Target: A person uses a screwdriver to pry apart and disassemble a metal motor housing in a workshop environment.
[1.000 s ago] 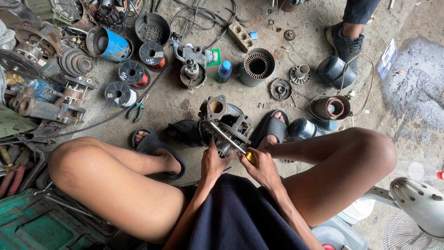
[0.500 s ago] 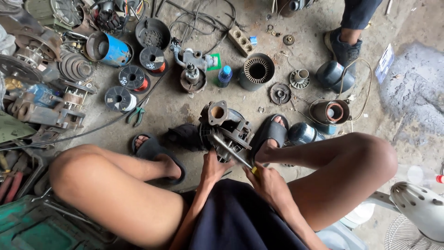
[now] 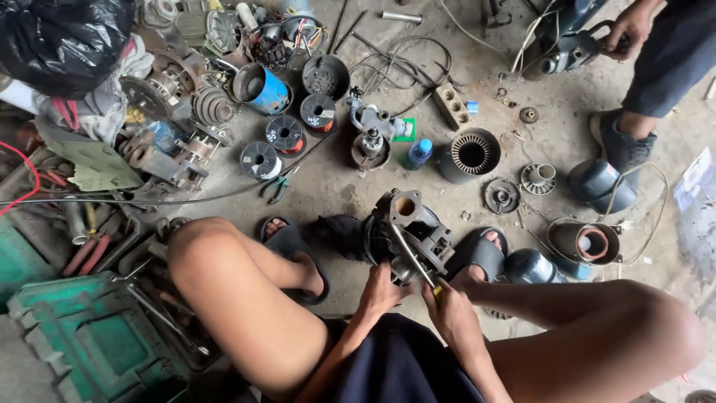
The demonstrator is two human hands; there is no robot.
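Head view, item one: grey pump housing [image 3: 409, 231], on the concrete floor [image 3: 335, 179] between our sandalled feet, its round port facing up. Our left hand [image 3: 380, 289] is closed against the near side of the housing, steadying it. Our right hand [image 3: 450, 310] is wrapped around the yellow handle of a screwdriver [image 3: 412, 257], whose shaft slants up into the casting. For this step we judge it best to keep the blade square in its seat and the housing braced. Nearby: ribbed stator ring [image 3: 471, 154], wire spools [image 3: 286, 134], blue can [image 3: 261, 88], green pliers [image 3: 277, 188]. Another person's hand [image 3: 632, 30] holds a separate motor at the upper right.
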